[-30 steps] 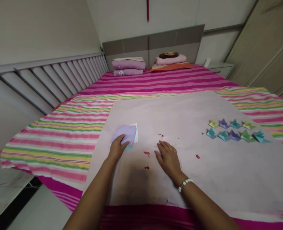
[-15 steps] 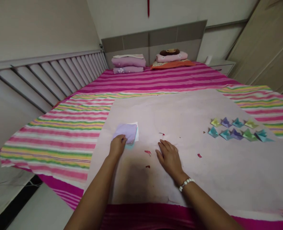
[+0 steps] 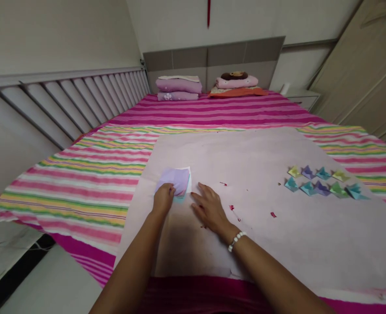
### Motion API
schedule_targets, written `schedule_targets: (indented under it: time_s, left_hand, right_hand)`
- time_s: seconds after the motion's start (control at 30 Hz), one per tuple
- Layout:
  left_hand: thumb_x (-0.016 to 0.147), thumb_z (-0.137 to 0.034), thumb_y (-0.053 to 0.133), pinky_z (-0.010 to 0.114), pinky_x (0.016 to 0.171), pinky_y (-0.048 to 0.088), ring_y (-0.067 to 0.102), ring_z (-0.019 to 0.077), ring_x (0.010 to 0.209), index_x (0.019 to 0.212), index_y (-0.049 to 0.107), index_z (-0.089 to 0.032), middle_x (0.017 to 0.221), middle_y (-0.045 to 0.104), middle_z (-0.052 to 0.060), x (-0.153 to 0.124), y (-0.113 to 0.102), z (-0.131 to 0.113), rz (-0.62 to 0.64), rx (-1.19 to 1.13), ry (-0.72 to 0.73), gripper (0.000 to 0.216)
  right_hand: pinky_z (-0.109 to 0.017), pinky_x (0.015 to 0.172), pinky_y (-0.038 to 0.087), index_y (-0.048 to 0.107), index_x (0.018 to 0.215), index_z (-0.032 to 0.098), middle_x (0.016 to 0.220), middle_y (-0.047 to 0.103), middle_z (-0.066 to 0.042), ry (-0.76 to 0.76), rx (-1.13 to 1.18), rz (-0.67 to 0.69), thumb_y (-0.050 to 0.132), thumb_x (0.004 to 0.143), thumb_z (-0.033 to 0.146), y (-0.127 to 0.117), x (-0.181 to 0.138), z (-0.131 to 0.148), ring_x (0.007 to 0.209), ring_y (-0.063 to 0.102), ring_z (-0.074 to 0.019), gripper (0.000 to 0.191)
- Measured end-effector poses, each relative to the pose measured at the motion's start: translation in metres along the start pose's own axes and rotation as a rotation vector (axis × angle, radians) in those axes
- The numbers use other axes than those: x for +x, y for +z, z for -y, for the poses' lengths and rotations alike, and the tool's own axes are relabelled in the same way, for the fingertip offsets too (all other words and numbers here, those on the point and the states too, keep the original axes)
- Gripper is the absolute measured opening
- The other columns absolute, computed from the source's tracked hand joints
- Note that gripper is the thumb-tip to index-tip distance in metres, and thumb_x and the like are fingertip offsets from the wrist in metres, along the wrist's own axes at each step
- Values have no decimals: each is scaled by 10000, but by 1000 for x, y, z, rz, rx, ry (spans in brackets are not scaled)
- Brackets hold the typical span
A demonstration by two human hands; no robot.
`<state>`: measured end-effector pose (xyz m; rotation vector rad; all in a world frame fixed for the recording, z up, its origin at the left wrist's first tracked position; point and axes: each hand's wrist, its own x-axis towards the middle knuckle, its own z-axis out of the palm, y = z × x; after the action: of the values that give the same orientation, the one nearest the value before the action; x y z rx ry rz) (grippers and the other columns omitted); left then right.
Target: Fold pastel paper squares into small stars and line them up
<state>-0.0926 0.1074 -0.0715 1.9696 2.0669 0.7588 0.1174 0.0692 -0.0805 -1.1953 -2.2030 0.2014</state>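
A stack of square coloured paper [image 3: 177, 178] lies on the large pale sheet [image 3: 255, 157], with purple on top and white and blue edges showing beneath. My left hand [image 3: 163, 198] is at the stack's near left corner, thumb and fingers pinched on the purple paper; how many sheets it grips I cannot tell. My right hand [image 3: 211, 209] lies low over the pale sheet just right of the stack, fingers spread and holding nothing. A white bead bracelet [image 3: 237, 240] circles the right wrist.
Several folded paper shapes [image 3: 322, 188] in yellow, purple, blue and green stand in two rows at the right. Small red marks or scraps [image 3: 273, 214] dot the pale sheet. Folded bedding [image 3: 179, 85] sits by the headboard [image 3: 193, 59]; a bed rail [image 3: 65, 104] runs along the left.
My right hand has moved left, closer to the paper stack. The left hand stays pinched at the stack's corner. The view has tilted slightly.
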Motion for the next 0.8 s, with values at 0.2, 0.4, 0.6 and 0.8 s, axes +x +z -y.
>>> schedule_targets:
  time_s: [0.2,0.4,0.6,0.8]
  left_hand:
    - [843,-191,530,356,901,483,644,242,1002,874,677,-166,1071,708,110,-1,4,3,-12,-27,5,153]
    - [876,-235,478,375,928,473,633,260,1045,956,680,-148,1113,694,134,-3,2,3,1,-93,2,234]
    - [836,-439,563,356,990,453,589,248,1160,1241,575,-138,1273,628,128,-13,-7,5,56,-192,18,504]
    - [741,-366,667,411,1066,386,554,262,1203,1178,626,-171,1269,629,115,-14,-5,4,39,-334,37,480]
  right_hand:
    - [-485,1062,310,591,1261,265,1495,371,-105,-2,65,108,511,920,382,20,23,12,1357,323,-296,370]
    - [-469,1052,307,591,1250,262,1500,358,-114,18,48,145,488,926,421,26,25,11,1333,358,-290,375]
    - [-484,1035,312,508,1340,276,1508,343,-115,37,16,142,478,914,498,30,24,11,1318,373,-307,482]
    - [-492,1045,298,470,1375,229,1521,318,-141,37,4,156,499,891,536,31,24,11,1333,353,-325,574]
